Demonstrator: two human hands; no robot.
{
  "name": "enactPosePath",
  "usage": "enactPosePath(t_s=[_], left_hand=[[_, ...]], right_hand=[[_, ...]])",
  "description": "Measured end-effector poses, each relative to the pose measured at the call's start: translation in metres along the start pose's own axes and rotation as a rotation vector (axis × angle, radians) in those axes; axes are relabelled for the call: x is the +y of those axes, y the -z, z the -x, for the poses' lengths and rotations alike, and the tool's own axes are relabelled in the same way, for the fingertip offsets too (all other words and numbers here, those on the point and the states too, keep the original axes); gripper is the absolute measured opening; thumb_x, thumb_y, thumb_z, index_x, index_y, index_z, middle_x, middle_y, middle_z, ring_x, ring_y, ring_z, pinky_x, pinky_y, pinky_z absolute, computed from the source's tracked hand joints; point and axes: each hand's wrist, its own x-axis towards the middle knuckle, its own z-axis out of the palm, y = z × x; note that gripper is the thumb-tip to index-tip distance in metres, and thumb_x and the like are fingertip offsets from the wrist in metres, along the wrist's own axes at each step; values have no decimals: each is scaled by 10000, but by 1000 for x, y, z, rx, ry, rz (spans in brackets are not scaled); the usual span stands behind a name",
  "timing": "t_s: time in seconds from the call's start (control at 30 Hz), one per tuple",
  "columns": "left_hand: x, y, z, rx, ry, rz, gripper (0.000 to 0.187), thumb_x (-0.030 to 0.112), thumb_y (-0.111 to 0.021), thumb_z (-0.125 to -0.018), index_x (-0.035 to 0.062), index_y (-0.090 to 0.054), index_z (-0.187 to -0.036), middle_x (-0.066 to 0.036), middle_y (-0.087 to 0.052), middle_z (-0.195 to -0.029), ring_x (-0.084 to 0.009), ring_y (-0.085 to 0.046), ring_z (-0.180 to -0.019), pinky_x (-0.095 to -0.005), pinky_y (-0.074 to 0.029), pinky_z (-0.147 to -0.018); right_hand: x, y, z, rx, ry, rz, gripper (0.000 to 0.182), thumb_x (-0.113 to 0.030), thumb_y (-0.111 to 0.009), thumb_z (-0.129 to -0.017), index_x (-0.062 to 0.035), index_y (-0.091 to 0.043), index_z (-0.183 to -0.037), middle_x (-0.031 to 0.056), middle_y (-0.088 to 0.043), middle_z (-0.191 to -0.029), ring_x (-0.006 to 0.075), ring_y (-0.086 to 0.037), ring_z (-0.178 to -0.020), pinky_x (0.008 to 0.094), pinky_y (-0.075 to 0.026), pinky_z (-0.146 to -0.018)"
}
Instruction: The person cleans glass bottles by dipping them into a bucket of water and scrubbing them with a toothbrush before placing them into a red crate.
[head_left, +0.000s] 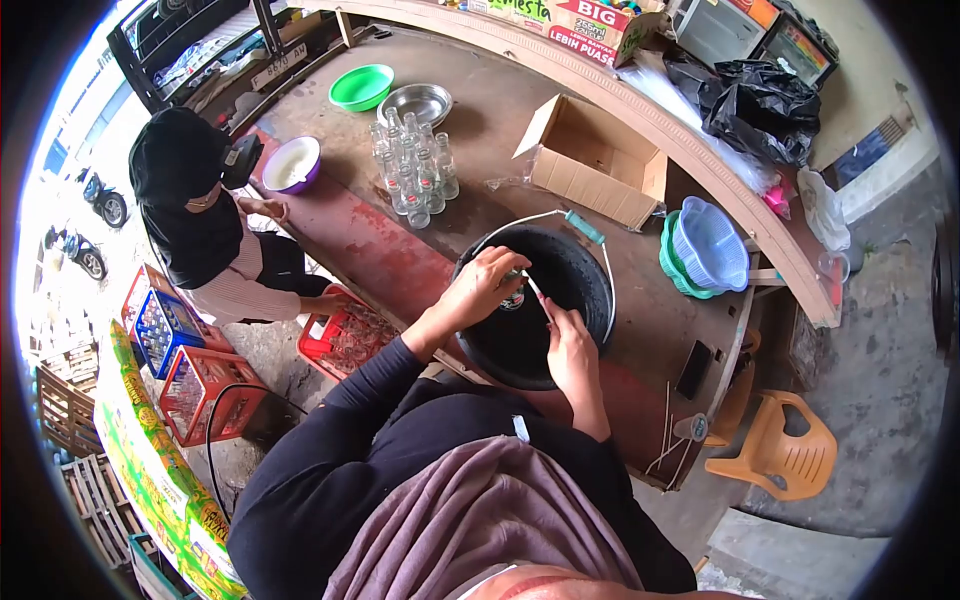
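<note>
Over the black bucket (pixel 530 365), my left hand (pixel 482 285) is closed around a small glass bottle (pixel 513 299) with green and red on it. My right hand (pixel 572 355) pinches a thin pale tool (pixel 532 285) whose tip meets the bottle; its exact kind is too small to make out. The bucket's wire handle has a teal grip (pixel 585 227) and leans toward the far side. Past the bucket, a cluster of clear glass bottles (pixel 408 170) stands upright on the table.
A co-worker (pixel 190 200) stands at left, one hand in a red crate (pixel 345 335) of bottles. Bowls (pixel 362 88), a metal basin (pixel 415 103) and an open cardboard box (pixel 595 165) sit behind. Plastic baskets (pixel 708 250), a phone (pixel 693 369) and an orange chair (pixel 780 445) are at right.
</note>
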Motion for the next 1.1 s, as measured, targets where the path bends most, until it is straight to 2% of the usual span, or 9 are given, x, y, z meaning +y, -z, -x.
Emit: enactPosePath(t_s=[0.1, 0.27, 0.33, 0.47, 0.67, 0.73, 0.87, 1.07, 1.1], left_hand=[[6, 2, -1, -34, 14, -9, 251, 26, -640, -842, 27, -612, -1091, -119, -625, -1019, -309, -604, -980, -398, -499, -861], [11, 6, -3, -50, -12, -40, 235, 16, -641, -828, 27, -603, -1059, -117, -619, -1004, -307, -594, -983, -393, -495, -857], [13, 6, -3, -83, -9, -33, 218, 19, -644, -827, 25, -599, -1040, -115, -618, -1005, -307, -589, -968, -394, -493, -850], [16, 3, 0, -68, -62, -20, 220, 17, -650, -822, 29, -597, -1035, -113, -612, -1005, -303, -581, -956, -392, -490, -834], [19, 3, 1, -116, -58, 2, 219, 17, -658, -806, 23, -591, -1014, -110, -611, -985, -300, -572, -942, -393, -488, -831], [20, 4, 2, -146, -42, 0, 211, 9, -655, -815, 23, -591, -1015, -108, -610, -995, -294, -577, -965, -389, -486, -843], [22, 9, 2, -94, -68, 6, 218, 39, -660, -798, 29, -592, -1004, -115, -603, -951, -311, -569, -927, -399, -487, -820], [21, 14, 1, -46, -54, 2, 201, 30, -678, -811, 18, -601, -996, -122, -611, -947, -311, -610, -888, -392, -510, -761], [23, 17, 1, -36, -59, -4, 201, 36, -677, -814, 19, -599, -999, -123, -612, -950, -311, -612, -895, -391, -511, -764]], right_hand=[[8, 6, -3, -298, -198, 183, 341, -75, -547, -939, -128, -608, -1271, 159, -612, -1045, 389, -630, -925, 476, -510, -776], [-8, 10, -3, -45, -108, -9, 355, -50, -554, -928, -117, -605, -1273, 161, -616, -1041, 393, -628, -919, 464, -507, -788], [-2, 2, -1, -8, 55, -50, 353, -78, -542, -940, -127, -583, -1288, 136, -600, -992, 377, -652, -818, 465, -531, -689], [6, 11, -2, -155, -163, 97, 344, -40, -570, -921, -108, -619, -1255, 158, -615, -1022, 389, -624, -926, 457, -499, -782], [-2, 11, 0, -68, -16, -110, 353, -45, -605, -903, -133, -638, -1243, 133, -626, -1012, 367, -639, -902, 454, -510, -775], [5, 12, 3, -226, -182, 151, 357, -40, -614, -897, -129, -636, -1242, 138, -622, -1005, 365, -638, -905, 454, -506, -779], [-14, 18, 4, 24, -83, -106, 332, -46, -610, -897, -142, -647, -1212, 132, -619, -986, 373, -635, -904, 458, -508, -764], [7, 15, 11, -130, -120, 174, 348, -62, -578, -919, -132, -611, -1258, 143, -603, -973, 368, -640, -864, 452, -515, -728], [6, 13, 13, -11, -76, 54, 346, -63, -578, -919, -122, -610, -1259, 146, -607, -983, 367, -639, -868, 457, -512, -728]])
